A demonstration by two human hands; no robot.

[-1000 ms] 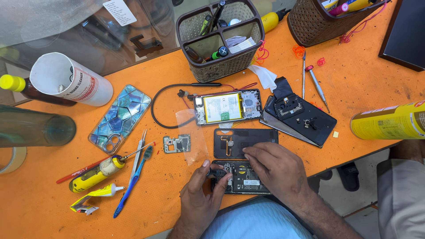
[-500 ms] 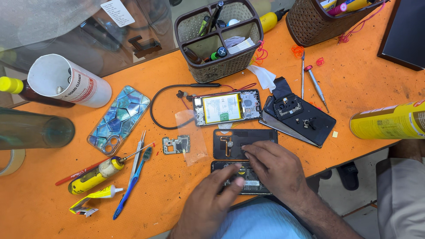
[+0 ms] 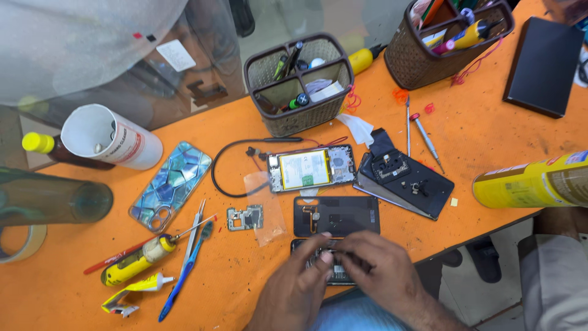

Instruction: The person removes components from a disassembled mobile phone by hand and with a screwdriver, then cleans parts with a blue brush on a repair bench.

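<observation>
1. I looked down on a phone repair workbench: a scuffed orange tabletop (image 3: 490, 141) littered with parts.
2. An opened smartphone with exposed battery (image 3: 312, 170) and a loose small circuit board (image 3: 245, 217) lay there.
3. Brown woven tool baskets (image 3: 300, 83), slim screwdrivers (image 3: 425, 140) and a yellow glue tube (image 3: 131, 262) confirmed it.

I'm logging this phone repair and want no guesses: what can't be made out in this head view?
- Dark phone body: mostly covered by the left hand and right hand.
- Anything pinched in the fingers: blurred, cannot tell.
- Yellow spray can: cut off by the right edge.
- Compartment basket: contents too small to identify.
</observation>
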